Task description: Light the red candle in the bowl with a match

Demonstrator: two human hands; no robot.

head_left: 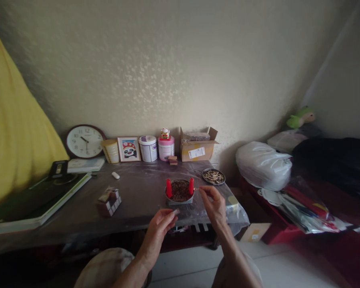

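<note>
While two red candles (191, 186) stand upright in a round dish (180, 201) just beyond the fingers of the left hand (159, 222), the right hand (215, 203) pinches a matchstick (197, 188) beside one. Left fingertips clamp a small box (176, 212).

- A thin match (197, 188) is pinched in the fingers (208, 188) of the right hand (215, 203), its tip held close beside the right red candle (191, 186); whether it is lit cannot be told.
- A small box (176, 211) is held in the left hand (159, 222), just in front of the round bowl (180, 202).
- The bowl is filled with dark grains; the right candle and the left red candle (169, 188) are stood upright at opposite sides.
</note>
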